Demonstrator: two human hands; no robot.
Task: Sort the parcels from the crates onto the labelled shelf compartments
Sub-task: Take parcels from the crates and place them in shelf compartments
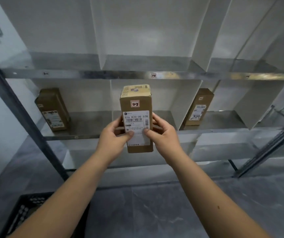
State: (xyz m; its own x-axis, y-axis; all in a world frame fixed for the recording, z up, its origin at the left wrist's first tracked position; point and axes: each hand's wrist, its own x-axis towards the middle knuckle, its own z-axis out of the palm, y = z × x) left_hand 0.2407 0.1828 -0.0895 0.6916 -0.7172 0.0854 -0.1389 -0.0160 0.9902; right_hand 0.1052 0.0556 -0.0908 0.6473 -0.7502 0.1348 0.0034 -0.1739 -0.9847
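Observation:
A tall brown cardboard parcel (136, 107) with a white shipping label and a small tag reading 2-2 stands upright in front of the middle compartment of the second shelf row. My left hand (115, 134) grips its left side, thumb on the label. On the opposite side my right hand (161, 133) grips it, thumb also on the label. The metal shelf (89, 74) has white dividers and small tags on its front rails, one reading 1-2 (153, 75).
One brown parcel (53, 109) stands in the left compartment and another (198, 107) in the right compartment of the same row. A black plastic crate (26, 213) sits at the bottom left on the grey floor. Dark shelf uprights slant at left and right.

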